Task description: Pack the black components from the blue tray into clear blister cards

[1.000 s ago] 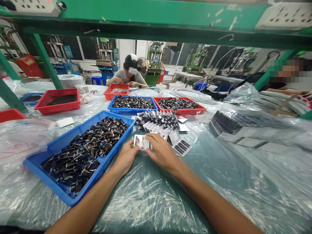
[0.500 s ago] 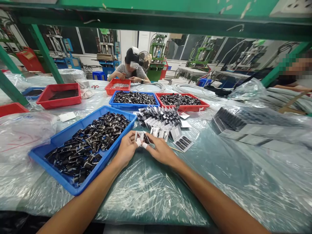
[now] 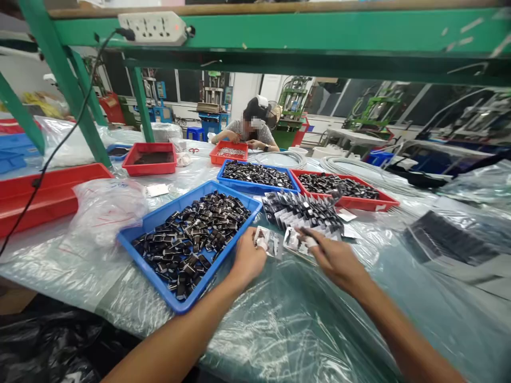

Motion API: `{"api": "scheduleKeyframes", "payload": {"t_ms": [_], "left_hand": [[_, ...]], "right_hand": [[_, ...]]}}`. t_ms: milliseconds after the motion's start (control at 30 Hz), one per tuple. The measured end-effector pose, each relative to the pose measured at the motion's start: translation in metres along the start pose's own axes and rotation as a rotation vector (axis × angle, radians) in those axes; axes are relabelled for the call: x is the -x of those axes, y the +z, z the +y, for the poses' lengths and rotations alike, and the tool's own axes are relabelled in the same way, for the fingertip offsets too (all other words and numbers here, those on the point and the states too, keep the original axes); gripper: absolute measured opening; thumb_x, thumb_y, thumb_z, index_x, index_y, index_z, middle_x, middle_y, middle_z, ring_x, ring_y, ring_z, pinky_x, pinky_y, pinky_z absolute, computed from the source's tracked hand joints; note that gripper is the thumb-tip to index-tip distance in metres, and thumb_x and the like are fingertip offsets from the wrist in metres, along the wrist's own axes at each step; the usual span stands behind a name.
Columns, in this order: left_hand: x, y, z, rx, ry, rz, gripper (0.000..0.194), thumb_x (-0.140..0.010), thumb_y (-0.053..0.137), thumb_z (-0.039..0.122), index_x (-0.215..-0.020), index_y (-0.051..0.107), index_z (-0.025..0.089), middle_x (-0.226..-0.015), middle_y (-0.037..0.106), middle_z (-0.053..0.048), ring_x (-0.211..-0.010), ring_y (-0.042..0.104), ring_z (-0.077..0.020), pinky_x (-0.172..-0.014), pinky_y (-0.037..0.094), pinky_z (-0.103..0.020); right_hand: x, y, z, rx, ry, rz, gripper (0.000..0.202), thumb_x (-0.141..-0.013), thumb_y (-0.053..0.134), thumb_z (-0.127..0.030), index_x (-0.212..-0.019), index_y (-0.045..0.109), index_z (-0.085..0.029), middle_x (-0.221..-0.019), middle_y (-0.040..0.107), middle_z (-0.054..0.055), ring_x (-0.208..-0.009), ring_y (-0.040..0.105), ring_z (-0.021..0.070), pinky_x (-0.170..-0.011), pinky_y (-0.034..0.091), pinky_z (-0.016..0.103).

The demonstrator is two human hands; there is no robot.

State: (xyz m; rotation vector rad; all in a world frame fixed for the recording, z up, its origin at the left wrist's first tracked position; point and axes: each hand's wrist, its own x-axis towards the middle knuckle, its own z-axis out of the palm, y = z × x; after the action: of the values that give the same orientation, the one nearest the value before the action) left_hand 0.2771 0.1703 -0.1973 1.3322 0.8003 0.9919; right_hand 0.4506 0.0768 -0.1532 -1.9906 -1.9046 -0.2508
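My left hand (image 3: 249,252) is closed on the left edge of a small clear plastic tray (image 3: 273,244), over the sheeted table. Fingers bent, my right hand (image 3: 333,255) is at another small whitish tray (image 3: 293,240). A dark shape shows at its fingertips, too blurred to name. White wraps cover some fingertips of both hands. Just beyond the hands lie rows of filled trays (image 3: 305,213) with black pieces in them. Left of my left hand is a large blue bin (image 3: 159,290) of loose black pieces.
Farther back stand a smaller blue bin (image 3: 255,187) and a red bin (image 3: 389,204) of black pieces. A co-worker (image 3: 249,125) sits across the table. Stacked filled trays (image 3: 451,239) lie right. A green shelf beam (image 3: 279,32) crosses overhead; a black cable (image 3: 85,106) hangs left.
My hands, together around a small tray before, are now apart, the right one at a second tray. The camera view has turned left, so the scene sits farther right.
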Motion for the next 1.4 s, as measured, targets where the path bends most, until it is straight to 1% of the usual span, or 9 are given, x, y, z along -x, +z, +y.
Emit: {"api": "scheduleKeyframes", "payload": {"t_ms": [133, 300, 500, 600, 767, 1067, 1167, 1300, 1400], "left_hand": [[0.003, 0.003, 0.0, 0.11, -0.064, -0.034, 0.026, -0.066, 0.058, 0.003, -0.087, 0.064, 0.017, -0.087, 0.071, -0.005, -0.087, 0.064, -0.0215, -0.082, 0.05, -0.032], [0.008, 0.005, 0.008, 0.296, -0.187, -0.105, 0.023, -0.07, 0.055, 0.011, -0.091, 0.064, 0.016, -0.089, 0.071, -0.007, -0.079, 0.066, -0.0199, -0.073, 0.054, -0.032], [0.013, 0.007, 0.015, 0.499, -0.218, -0.179, 0.033, -0.067, 0.075, 0.031, -0.092, 0.066, 0.012, -0.091, 0.071, -0.009, -0.083, 0.065, -0.0196, -0.074, 0.051, -0.029], [0.015, 0.008, 0.013, 0.476, -0.222, -0.162, 0.042, -0.056, 0.082, 0.021, -0.093, 0.066, 0.011, -0.089, 0.071, -0.007, -0.084, 0.065, -0.0188, -0.077, 0.049, -0.028], [0.013, 0.009, 0.009, 0.431, -0.246, -0.161, 0.044, -0.055, 0.078, 0.013, -0.096, 0.064, 0.012, -0.089, 0.071, -0.005, -0.083, 0.065, -0.0196, -0.077, 0.049, -0.029], [0.011, 0.004, 0.006, 0.439, -0.193, -0.182, 0.047, -0.049, 0.078, 0.008, -0.091, 0.059, 0.016, -0.08, 0.067, 0.0, -0.075, 0.063, -0.0169, -0.073, 0.046, -0.028], [0.01, 0.005, 0.005, 0.392, -0.187, -0.192, 0.043, -0.051, 0.076, 0.009, -0.089, 0.058, 0.017, -0.077, 0.065, 0.001, -0.074, 0.06, -0.0163, -0.074, 0.045, -0.028], [0.009, 0.005, 0.006, 0.19, -0.146, -0.086, 0.034, -0.055, 0.068, 0.007, -0.087, 0.059, 0.018, -0.073, 0.062, 0.003, -0.068, 0.057, -0.0156, -0.07, 0.043, -0.028], [0.005, 0.001, 0.006, 0.01, -0.106, 0.013, 0.031, -0.057, 0.062, 0.004, -0.084, 0.059, 0.018, -0.075, 0.063, 0.0, -0.071, 0.06, -0.0184, -0.07, 0.045, -0.029]], "right_hand": [[-0.034, -0.017, -0.022, -0.247, 0.102, 0.153, 0.045, -0.096, 0.034, -0.037, -0.128, 0.057, -0.015, -0.099, 0.074, 0.011, -0.068, 0.068, 0.0223, -0.068, 0.053, 0.035], [-0.069, -0.016, -0.044, -0.362, -0.022, 0.094, 0.045, -0.089, 0.051, -0.034, -0.13, 0.054, -0.015, -0.126, 0.062, 0.015, -0.105, 0.063, 0.0279, -0.088, 0.052, 0.043], [-0.004, -0.003, -0.028, -0.233, -0.198, 0.057, 0.03, -0.084, 0.058, -0.02, -0.114, 0.061, -0.019, -0.119, 0.059, 0.013, -0.113, 0.056, 0.0269, -0.098, 0.046, 0.047], [0.015, 0.008, -0.031, -0.239, -0.173, 0.043, 0.039, -0.084, 0.057, -0.015, -0.123, 0.055, -0.021, -0.128, 0.054, 0.012, -0.122, 0.05, 0.0257, -0.104, 0.043, 0.048], [0.016, 0.015, -0.033, -0.241, -0.136, 0.077, 0.044, -0.083, 0.057, -0.013, -0.126, 0.051, -0.02, -0.134, 0.051, 0.013, -0.128, 0.045, 0.0276, -0.109, 0.039, 0.05], [0.015, 0.031, -0.024, -0.931, 0.059, 0.017, 0.035, -0.089, 0.058, -0.026, -0.124, 0.056, -0.023, -0.125, 0.061, 0.009, -0.114, 0.059, 0.0214, -0.09, 0.056, 0.04], [0.015, 0.032, -0.016, -0.744, -0.035, 0.078, 0.035, -0.091, 0.054, -0.022, -0.127, 0.058, -0.023, -0.124, 0.063, 0.008, -0.113, 0.06, 0.0211, -0.092, 0.055, 0.042], [0.019, 0.019, -0.004, -0.351, -0.188, 0.092, 0.041, -0.092, 0.046, -0.014, -0.13, 0.057, -0.026, -0.124, 0.065, 0.006, -0.113, 0.06, 0.0223, -0.099, 0.05, 0.048], [0.012, 0.004, -0.007, -0.24, -0.157, 0.177, 0.04, -0.093, 0.043, -0.014, -0.127, 0.059, -0.025, -0.123, 0.064, 0.006, -0.114, 0.06, 0.0241, -0.101, 0.049, 0.05]]}}
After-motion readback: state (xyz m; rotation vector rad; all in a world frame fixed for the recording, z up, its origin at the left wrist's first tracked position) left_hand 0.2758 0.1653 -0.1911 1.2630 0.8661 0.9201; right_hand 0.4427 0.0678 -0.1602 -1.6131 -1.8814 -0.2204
